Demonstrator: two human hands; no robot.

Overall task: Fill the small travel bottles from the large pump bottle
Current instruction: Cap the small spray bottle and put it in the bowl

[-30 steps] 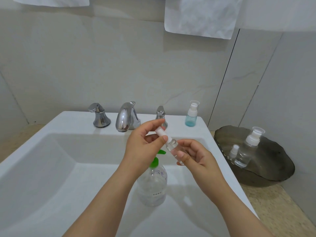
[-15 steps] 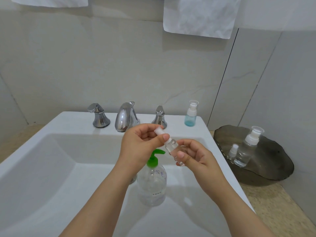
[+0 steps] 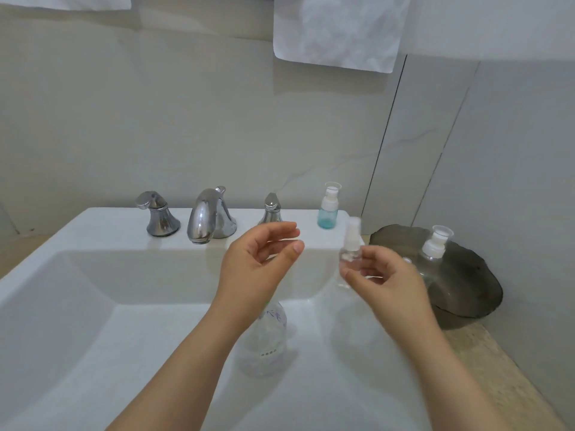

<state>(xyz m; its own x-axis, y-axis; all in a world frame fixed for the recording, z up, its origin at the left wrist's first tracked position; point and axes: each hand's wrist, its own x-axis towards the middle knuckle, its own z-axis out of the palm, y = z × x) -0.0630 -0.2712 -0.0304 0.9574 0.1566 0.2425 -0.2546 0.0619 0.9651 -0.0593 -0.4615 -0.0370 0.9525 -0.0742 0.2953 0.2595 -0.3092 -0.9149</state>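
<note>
Just above the sink [image 3: 62,290], a small travel bottle [image 3: 350,253] is pinched nearly upright in the right hand [image 3: 384,276].
The left hand [image 3: 259,259] hovers beside it, fingers loosely parted, holding nothing; the large pump bottle [image 3: 264,343] stands in the sink under that wrist, its pump hidden. Blur softens the small bottle's white cap, apparently on.

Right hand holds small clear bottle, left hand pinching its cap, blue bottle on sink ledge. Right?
No: the head view shows the left hand empty, apart from the cap. The right hand holds the small clear bottle; the blue bottle stands on the sink ledge.
</note>
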